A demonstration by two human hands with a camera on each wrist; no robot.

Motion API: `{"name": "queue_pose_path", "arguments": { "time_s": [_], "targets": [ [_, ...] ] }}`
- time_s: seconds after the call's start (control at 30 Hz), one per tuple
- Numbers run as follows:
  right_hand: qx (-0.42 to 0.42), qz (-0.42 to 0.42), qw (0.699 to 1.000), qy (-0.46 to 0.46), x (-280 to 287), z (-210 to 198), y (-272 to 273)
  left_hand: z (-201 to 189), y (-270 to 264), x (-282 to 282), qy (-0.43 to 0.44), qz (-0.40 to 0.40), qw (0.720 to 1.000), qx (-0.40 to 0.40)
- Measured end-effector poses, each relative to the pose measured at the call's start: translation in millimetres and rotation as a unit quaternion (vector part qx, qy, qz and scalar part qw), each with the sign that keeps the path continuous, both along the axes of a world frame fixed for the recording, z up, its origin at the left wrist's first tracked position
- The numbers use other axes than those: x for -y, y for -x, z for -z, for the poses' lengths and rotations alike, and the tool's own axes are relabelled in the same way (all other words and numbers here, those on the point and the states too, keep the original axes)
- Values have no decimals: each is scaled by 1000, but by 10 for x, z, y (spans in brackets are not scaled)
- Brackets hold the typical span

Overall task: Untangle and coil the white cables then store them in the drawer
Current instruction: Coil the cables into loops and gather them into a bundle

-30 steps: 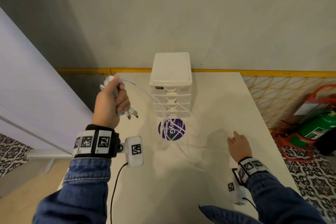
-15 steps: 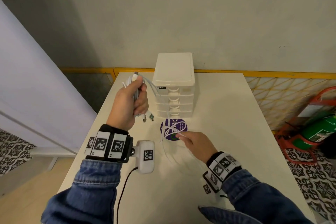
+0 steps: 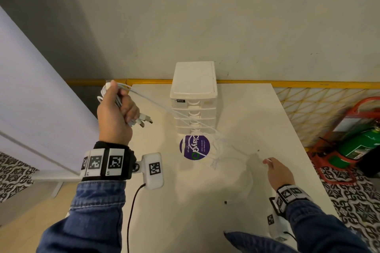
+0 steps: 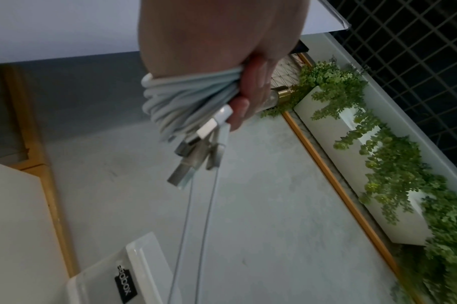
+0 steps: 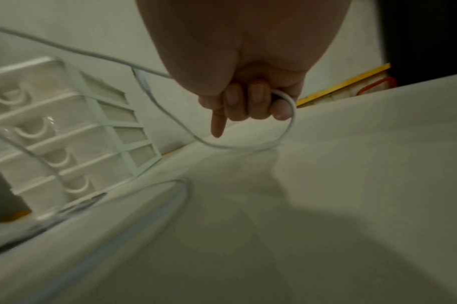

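Observation:
My left hand is raised over the table's left edge and grips a bundle of coiled white cables, with several USB plugs sticking out below the fist. Two loose strands run from that bundle down past the drawer unit to the table. My right hand is low over the table's right side, its fingers curled round a loop of white cable. The small white drawer unit stands at the back of the table with all its drawers closed.
A round purple sticker lies on the white table in front of the drawer unit, with cable strands across it. A green fire extinguisher in a red stand is on the floor to the right. Planters with green foliage show in the left wrist view.
My right hand has moved from the sticker out to the right, drawing a cable strand with it. My left hand has moved left and up with the bundle.

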State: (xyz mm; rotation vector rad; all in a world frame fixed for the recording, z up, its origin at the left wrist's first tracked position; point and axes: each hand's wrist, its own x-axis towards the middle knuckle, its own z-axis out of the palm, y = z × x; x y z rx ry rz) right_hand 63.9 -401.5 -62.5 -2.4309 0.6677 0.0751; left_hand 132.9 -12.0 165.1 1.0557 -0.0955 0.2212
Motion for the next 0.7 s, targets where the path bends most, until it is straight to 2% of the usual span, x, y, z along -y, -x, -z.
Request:
{"name": "queue_pose_path", "arguments": {
  "time_s": [0.2,0.33,0.4,0.57,0.7],
  "targets": [
    [-26,101,994,13,331,102,183,-193,19,-314,55,-113,992,30],
    [-3,113,993,-27,280,-37,101,-218,36,-321,26,-66,997,17],
    [36,86,995,-41,149,-112,25,-172,35,-192,-3,-23,1000,15],
    [165,-32,986,7,-317,-462,-178,-54,42,124,-47,98,994,3],
    [253,-191,941,-120,-901,-989,-329,-53,121,404,-72,224,972,-18]
  ]
}}
